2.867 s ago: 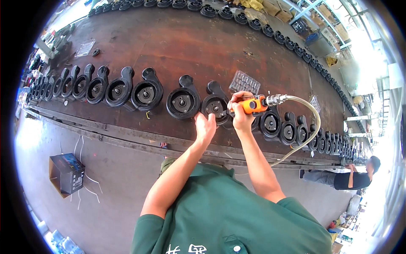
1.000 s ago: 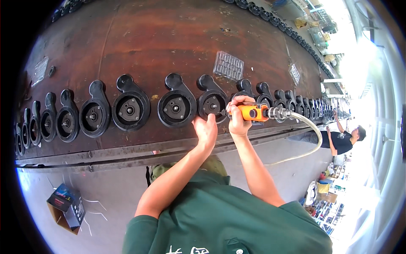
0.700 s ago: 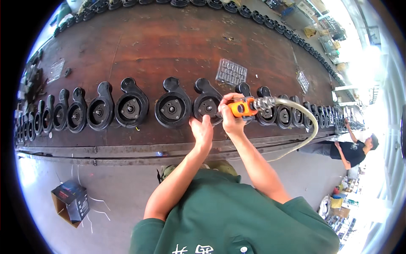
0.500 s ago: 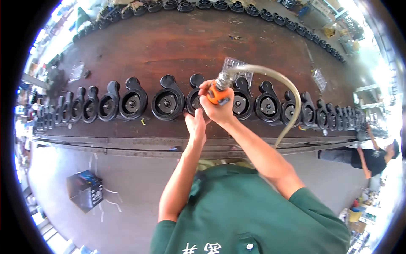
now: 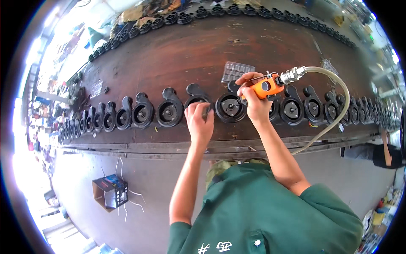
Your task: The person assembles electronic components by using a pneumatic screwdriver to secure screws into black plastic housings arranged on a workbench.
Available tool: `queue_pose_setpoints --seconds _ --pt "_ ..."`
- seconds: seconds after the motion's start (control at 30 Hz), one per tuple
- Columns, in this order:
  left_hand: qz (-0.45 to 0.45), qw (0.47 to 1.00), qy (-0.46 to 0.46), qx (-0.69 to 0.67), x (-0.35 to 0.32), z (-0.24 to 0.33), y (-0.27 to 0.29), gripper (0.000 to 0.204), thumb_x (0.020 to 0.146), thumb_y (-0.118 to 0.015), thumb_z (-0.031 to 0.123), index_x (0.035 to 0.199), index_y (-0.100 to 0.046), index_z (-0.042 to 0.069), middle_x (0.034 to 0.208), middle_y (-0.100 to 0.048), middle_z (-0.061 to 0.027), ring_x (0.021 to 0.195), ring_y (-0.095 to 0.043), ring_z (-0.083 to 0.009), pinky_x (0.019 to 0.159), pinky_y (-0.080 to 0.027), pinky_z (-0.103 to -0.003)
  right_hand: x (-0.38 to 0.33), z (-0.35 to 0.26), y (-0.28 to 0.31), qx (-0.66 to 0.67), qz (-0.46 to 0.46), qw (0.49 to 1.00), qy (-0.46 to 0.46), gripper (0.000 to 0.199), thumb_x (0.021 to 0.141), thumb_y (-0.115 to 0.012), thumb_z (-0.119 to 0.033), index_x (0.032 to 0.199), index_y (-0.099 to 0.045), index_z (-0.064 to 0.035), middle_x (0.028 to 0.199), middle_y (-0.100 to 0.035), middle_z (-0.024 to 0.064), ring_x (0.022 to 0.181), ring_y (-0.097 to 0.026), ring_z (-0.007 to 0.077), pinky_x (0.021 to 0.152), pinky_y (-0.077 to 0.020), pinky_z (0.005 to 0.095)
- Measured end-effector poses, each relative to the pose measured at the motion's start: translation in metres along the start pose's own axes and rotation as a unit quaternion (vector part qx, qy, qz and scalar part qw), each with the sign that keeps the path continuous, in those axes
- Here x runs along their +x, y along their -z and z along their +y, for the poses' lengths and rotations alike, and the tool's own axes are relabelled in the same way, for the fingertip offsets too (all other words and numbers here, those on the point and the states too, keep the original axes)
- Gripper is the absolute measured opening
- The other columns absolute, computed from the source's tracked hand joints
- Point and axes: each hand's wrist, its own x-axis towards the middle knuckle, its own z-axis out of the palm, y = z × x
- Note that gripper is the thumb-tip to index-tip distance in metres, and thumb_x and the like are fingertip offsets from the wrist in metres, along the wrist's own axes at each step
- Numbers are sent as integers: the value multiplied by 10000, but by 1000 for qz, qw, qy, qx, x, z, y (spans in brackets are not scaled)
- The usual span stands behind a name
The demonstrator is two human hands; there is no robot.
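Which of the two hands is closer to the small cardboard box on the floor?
Left. The left hand rests on a black casting at the table edge, above and right of the cardboard box. The right hand, holding the orange air tool, is farther right.

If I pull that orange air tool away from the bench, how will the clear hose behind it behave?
The hose likely flexes easily: it already loops in a loose arc from the orange tool in the right hand. It may drag, since it trails over the bench edge.

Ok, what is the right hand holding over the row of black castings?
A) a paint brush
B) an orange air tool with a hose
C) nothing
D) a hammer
B: the right hand grips an orange air tool with a clear hose attached.
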Motion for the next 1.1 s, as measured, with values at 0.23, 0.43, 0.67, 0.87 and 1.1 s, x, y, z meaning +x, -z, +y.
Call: queue_pose_setpoints --seconds 0.23,0.43,0.67,0.87,1.1 --pt "-308 925 -181 126 61 -4 -31 453 785 -767 203 1233 -723 147 1458 -470 -228 1345 -410 -431 1092 -379 -523 -12 2 35 -21 106 994 18 239 836 -586 91 1058 -608 5 919 -691 89 690 -641 106 609 -516 235" --pt "-359 901 -218 108 70 -11 -44 467 837 -737 194 1300 -697 142 1547 -402 -238 1421 -343 -450 1154 -327 -541 -25 4 44 -41 149 988 -2 228 838 -579 82 1055 -606 18 920 -678 103 702 -642 127 650 -534 260" --pt "-330 918 -189 111 68 -15 -37 485 764 -823 271 1208 -729 99 1514 -436 -224 1389 -374 -452 1127 -342 -546 -28 5 47 -38 178 983 -8 214 829 -595 88 1029 -611 14 905 -684 96 693 -643 117 599 -528 247" --pt "-381 894 -204 119 82 -13 -37 594 686 -885 297 1246 -734 170 1481 -487 -198 1365 -424 -399 1091 -374 -527 -19 11 35 -19 161 987 -2 214 822 -600 103 1020 -628 25 895 -680 91 727 -651 116 614 -546 255" --pt "-433 860 -182 199 96 6 -41 644 621 -904 392 1230 -755 245 1168 -657 -69 1178 -552 -295 974 -428 -486 -14 40 22 -31 129 991 -19 248 804 -614 124 1028 -641 19 933 -675 73 803 -656 112 700 -546 253"
